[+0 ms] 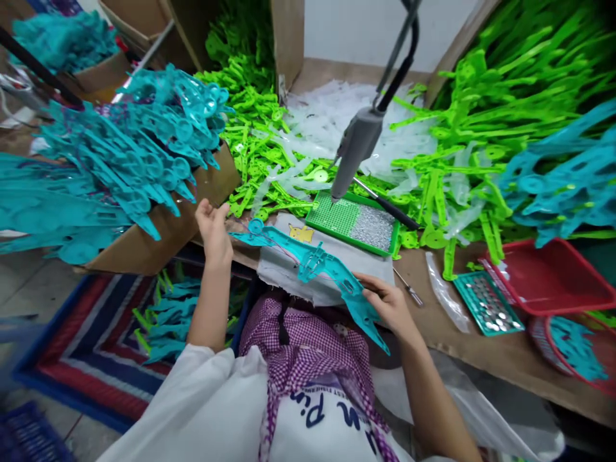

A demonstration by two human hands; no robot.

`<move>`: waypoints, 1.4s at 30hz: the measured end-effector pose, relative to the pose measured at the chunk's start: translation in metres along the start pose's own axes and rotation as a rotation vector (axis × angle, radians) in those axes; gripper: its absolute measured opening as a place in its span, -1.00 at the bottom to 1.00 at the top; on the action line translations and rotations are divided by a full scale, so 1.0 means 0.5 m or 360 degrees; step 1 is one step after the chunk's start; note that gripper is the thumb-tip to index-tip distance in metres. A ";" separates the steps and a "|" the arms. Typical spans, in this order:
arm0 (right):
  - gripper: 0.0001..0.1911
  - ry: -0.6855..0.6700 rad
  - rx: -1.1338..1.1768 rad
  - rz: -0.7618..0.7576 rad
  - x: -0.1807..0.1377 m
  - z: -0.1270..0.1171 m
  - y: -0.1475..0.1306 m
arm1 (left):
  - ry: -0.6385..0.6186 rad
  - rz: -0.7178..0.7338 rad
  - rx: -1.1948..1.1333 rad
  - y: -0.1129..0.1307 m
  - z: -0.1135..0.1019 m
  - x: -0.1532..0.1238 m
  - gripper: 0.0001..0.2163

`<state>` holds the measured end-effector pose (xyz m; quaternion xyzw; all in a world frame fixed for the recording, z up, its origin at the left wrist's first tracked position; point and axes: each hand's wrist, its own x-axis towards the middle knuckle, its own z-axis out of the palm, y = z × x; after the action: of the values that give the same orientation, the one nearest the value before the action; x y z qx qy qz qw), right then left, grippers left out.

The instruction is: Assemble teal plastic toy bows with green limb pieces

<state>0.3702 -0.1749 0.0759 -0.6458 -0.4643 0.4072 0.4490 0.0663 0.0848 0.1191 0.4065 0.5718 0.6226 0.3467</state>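
Note:
A long turquoise plastic part [312,260] with a round end and moulded slots lies across in front of me, just above my lap. My right hand [385,301] grips its right section, thumb and fingers on the edge. A thin reddish wire runs along the part. My left hand [215,234] is raised just beyond the part's left end, beside the cardboard box. Its fingers are loosely curled, with a gap to the thumb, and no object shows in them. Under the part is a white cloth [283,266] with a yellow cartoon figure.
A grey electric screwdriver [359,151] hangs above a green tray [353,221] of small metal pieces. Piles of green parts [260,147] lie behind. Turquoise parts [144,141] fill a box at left. At right are a red bin [553,276] and a teal tray of discs [488,305].

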 end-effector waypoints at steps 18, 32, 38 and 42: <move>-0.68 -0.0093 0.0132 0.0134 -0.049 0.025 0.026 | -0.0445 0.0969 0.0414 0.047 0.015 0.038 -0.47; -0.60 0.0234 0.0181 0.0911 -0.277 -0.222 0.052 | -0.1644 0.0052 0.0374 -0.031 -0.007 -0.114 -0.50; -0.66 0.1293 0.0392 0.1078 -0.392 -0.285 0.044 | -0.2296 -0.0120 0.0606 -0.072 0.156 -0.201 -0.47; -0.61 0.1738 0.0598 0.0798 -0.335 -0.187 0.059 | -0.2753 -0.0418 0.0759 -0.080 0.248 -0.235 -0.32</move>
<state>0.4258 -0.3602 0.0906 -0.7600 0.0770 0.1862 0.6180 0.2273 0.0371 0.0682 0.7246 0.2674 -0.0794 0.6302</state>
